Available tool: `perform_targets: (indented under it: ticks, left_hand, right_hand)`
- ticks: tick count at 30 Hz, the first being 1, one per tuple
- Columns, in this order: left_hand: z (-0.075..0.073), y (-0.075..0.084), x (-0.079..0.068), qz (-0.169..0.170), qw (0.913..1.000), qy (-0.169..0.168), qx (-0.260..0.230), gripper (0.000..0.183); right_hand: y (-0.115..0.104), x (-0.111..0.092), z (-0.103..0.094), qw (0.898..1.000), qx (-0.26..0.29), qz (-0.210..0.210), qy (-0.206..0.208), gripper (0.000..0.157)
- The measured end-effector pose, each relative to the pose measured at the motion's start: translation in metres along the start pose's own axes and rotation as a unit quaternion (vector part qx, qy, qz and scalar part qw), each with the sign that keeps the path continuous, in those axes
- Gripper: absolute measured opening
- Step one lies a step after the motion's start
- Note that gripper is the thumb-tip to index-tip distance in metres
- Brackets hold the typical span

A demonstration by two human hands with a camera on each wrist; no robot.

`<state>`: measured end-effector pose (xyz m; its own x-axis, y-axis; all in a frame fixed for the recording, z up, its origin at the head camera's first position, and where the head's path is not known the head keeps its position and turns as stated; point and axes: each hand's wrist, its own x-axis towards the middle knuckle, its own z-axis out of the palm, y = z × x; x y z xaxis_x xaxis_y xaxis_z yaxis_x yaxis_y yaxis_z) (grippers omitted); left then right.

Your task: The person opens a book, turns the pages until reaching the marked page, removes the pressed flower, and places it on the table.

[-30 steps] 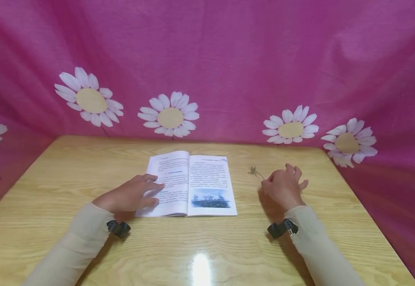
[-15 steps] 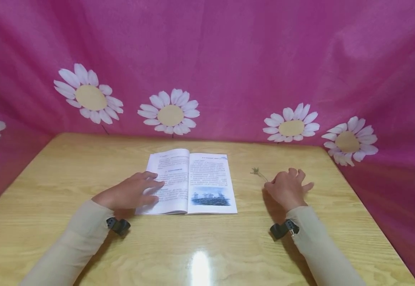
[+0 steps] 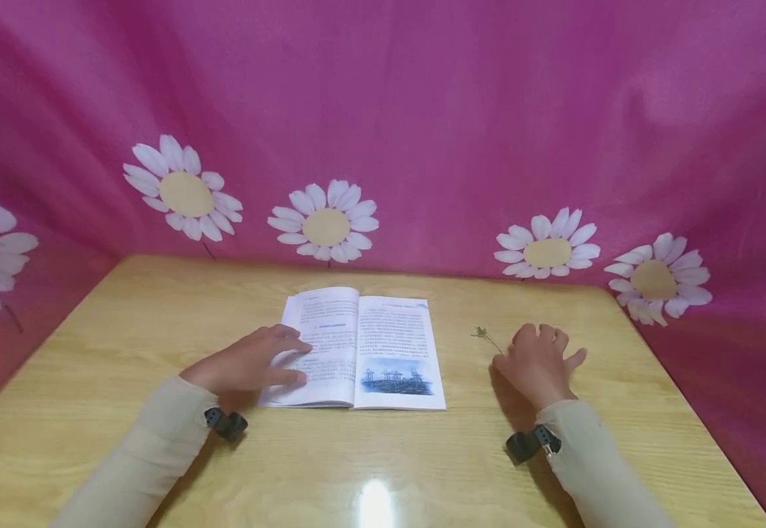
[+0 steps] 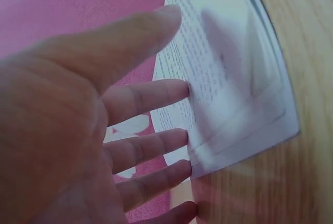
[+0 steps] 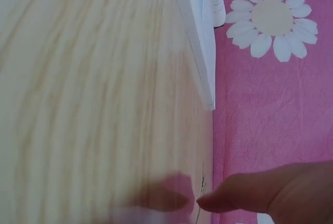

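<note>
An open book (image 3: 396, 330) lies on the wooden table, with print on both pages and a blue picture at the foot of the right page. My left hand (image 3: 247, 363) rests at the book's left page, fingers spread and fairly straight; in the left wrist view the fingertips meet the page edge. To the right of the book, my right hand (image 3: 538, 364) pinches the thin stem of a small dried sprig (image 3: 481, 334) between thumb and forefinger. Its leafy tip points toward the book. The right wrist view shows the thumb (image 5: 244, 190) against the stem, the other fingers out of sight.
The wooden table (image 3: 290, 469) carries a bright light reflection near the front. A magenta curtain (image 3: 422, 147) printed with white daisies hangs behind and along both sides. Dark wrist straps with cameras (image 3: 524, 446) sit over both sleeves.
The right hand has drawn slightly to the right, and the sprig has shifted with it. The left hand stays on the page. The head view has tilted and turned a little.
</note>
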<state>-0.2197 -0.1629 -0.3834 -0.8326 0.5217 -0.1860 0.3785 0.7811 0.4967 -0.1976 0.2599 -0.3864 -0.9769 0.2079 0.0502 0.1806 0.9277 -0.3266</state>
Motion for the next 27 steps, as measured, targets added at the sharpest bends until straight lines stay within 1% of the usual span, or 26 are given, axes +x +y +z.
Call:
perform_targets:
  ticks: [3, 5, 7, 10, 13, 16, 18, 20, 23, 25, 27]
  left_hand:
    - [0.004, -0.002, 0.001, 0.014, 0.9997, 0.019, -0.009, 0.052]
    - [0.005, -0.003, 0.003, 0.026, 0.9987, 0.044, -0.008, 0.046]
    - [0.006, -0.004, 0.005, 0.032, 0.9970, 0.070, -0.006, 0.041]
    - [0.005, -0.005, 0.008, 0.019, 0.9945, 0.102, -0.017, 0.036]
    - [0.004, -0.007, 0.010, -0.002, 0.9909, 0.130, -0.035, 0.037]
    - [0.005, -0.009, 0.011, -0.016, 0.9864, 0.158, -0.042, 0.044]
    - [0.005, -0.010, 0.012, -0.023, 0.9840, 0.173, -0.035, 0.054]
    - [0.004, -0.010, 0.012, -0.031, 0.9826, 0.181, -0.029, 0.066]
    - [0.002, -0.010, 0.012, -0.048, 0.9821, 0.179, -0.032, 0.088]
    - [0.001, -0.009, 0.012, -0.059, 0.9821, 0.172, -0.049, 0.099]
    - [0.000, -0.008, 0.013, -0.069, 0.9810, 0.166, -0.072, 0.108]
  right_hand:
    - [-0.002, -0.002, 0.003, 1.000, 0.010, -0.006, 0.001, 0.039]
    - [-0.007, -0.003, 0.003, 1.000, 0.024, -0.020, 0.003, 0.045]
    - [-0.013, -0.003, 0.003, 0.998, 0.041, -0.040, -0.004, 0.049]
    - [-0.025, -0.003, 0.003, 0.996, 0.062, -0.065, -0.028, 0.054]
    - [-0.034, -0.004, 0.004, 0.993, 0.070, -0.079, -0.047, 0.056]
    - [-0.041, -0.004, 0.005, 0.992, 0.071, -0.088, -0.062, 0.057]
    - [-0.045, -0.003, 0.006, 0.991, 0.071, -0.092, -0.070, 0.058]
    - [-0.048, -0.002, 0.007, 0.990, 0.071, -0.098, -0.077, 0.058]
    - [-0.051, -0.002, 0.009, 0.988, 0.070, -0.111, -0.084, 0.061]
    - [-0.051, -0.003, 0.011, 0.986, 0.065, -0.122, -0.090, 0.064]
    - [-0.051, -0.004, 0.014, 0.984, 0.055, -0.135, -0.100, 0.068]
